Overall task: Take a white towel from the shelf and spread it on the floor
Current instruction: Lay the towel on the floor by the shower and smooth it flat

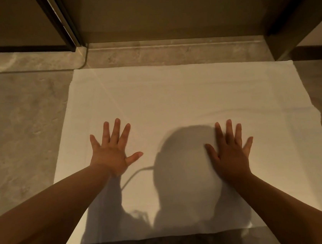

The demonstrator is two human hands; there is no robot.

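1. the white towel (184, 103) lay opened out flat on the stone floor (16, 128), its far edge close to the raised threshold (168, 48) of the doorway and its near edge just in front of the person.
2. its long axis appeared to run left to right across the view, though the wide lens made that hard to judge; the cloth reached outward past both hands on every side.
3. the left hand (111, 153) rested palm down on the left half of the towel, fingers fully spread and pointing away from the person, gripping nothing.
4. the right hand (230, 152) lay the same way on the right half, flat and splayed, holding nothing, partly inside the shadow of the person's head.
5. the two hands were well apart and about level, the left reaching slightly farther; neither was nearer the cloth, as both already touched it.
6. a faint crease ran across the towel beyond the fingertips, so any remaining smoothing probably lay forward and outward; the task looked almost complete.
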